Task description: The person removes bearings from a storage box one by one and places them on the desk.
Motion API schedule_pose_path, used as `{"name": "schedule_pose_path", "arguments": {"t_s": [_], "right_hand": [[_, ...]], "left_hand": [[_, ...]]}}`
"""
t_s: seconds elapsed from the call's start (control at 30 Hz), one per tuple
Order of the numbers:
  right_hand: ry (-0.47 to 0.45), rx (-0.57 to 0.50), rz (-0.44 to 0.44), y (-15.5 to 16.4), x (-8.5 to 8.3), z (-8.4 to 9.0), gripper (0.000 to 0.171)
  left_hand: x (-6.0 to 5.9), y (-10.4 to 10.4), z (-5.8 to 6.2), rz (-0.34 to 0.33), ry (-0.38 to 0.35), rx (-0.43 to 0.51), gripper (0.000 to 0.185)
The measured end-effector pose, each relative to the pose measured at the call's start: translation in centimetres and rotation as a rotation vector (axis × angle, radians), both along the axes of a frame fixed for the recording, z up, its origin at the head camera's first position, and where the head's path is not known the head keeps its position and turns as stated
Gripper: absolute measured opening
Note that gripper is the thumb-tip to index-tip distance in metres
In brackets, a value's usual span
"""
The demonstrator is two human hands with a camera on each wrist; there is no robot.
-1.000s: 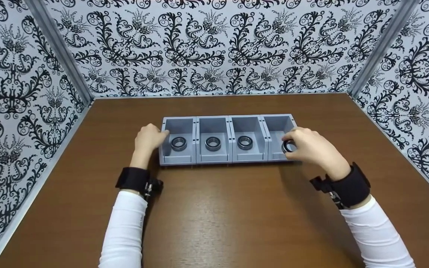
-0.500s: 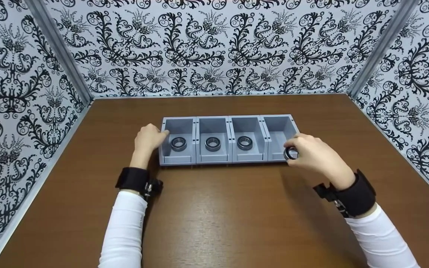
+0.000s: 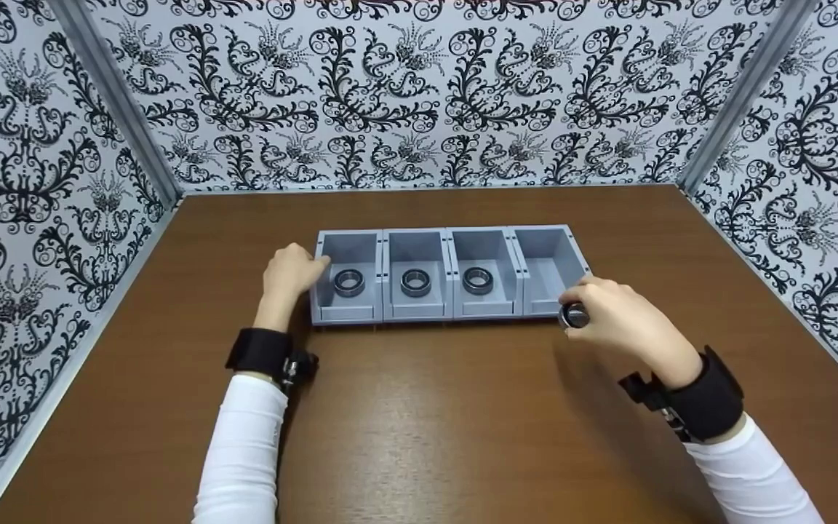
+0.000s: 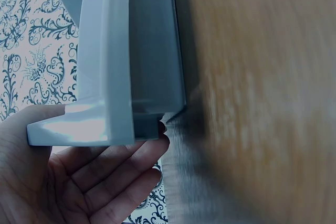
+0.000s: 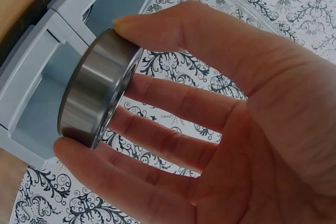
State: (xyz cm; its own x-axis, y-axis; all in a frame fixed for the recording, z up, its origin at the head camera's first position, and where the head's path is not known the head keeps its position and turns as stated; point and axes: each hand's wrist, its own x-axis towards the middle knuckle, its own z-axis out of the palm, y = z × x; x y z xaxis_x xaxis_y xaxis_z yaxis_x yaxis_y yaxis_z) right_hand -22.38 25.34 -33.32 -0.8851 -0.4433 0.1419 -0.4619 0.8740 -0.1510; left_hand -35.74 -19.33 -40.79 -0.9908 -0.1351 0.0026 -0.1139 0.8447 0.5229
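My right hand pinches a steel ball bearing between thumb and fingertip, its ring tilted on edge. In the head view the bearing overlaps the front right corner of the rightmost bin. My left hand grips the outer side of the leftmost bin, thumb over the wall and fingertips near its underside. Three more bearings lie flat, one in each of the other bins: left, second and third. No bearing shows in the rightmost bin.
The grey bins stand joined in a row on a brown wooden table. Patterned panels enclose its back and sides, with grey metal posts at the corners. Each wrist wears a black strap.
My right hand has drawn the bearing from over the rightmost bin toward me and slightly right, and turned it a little. The left hand and the bins have stayed put.
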Motion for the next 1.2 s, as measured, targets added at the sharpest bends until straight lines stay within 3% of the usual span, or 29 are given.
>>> {"name": "schedule_pose_path", "arguments": {"t_s": [1.2], "right_hand": [[-0.075, 0.021, 0.045, 0.6, 2.0, -2.7, 0.020]], "left_hand": [[0.0, 0.0, -0.1, -0.008, 0.000, 0.001, 0.045]]}}
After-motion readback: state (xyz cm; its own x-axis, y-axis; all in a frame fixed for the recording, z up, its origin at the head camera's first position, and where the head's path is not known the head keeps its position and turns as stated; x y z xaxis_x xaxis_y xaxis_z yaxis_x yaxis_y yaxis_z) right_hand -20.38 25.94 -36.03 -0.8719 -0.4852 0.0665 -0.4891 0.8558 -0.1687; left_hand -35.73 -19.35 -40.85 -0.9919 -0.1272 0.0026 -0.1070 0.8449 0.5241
